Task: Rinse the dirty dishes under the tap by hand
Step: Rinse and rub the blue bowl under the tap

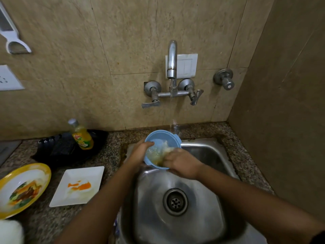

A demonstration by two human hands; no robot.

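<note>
Sensibly, the left hand [140,152] grips the round pale-blue plastic bowl [158,134] by its rim, tilted over the steel sink [202,152] under the chrome tap [172,59], so the right hand [181,163], its grip too blurred to tell, can rub inside.

Dull steel sink [202,155], speckled stone counter [109,148], smooth blue plastic bowl [158,136].

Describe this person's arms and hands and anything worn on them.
The left hand and right hand are bare, no gloves. The left forearm and right forearm are uncovered, with no watch or bracelet showing. The right hand is blurred, so rings cannot be ruled out. A dark edge at the bottom right corner may be a sleeve.
</note>
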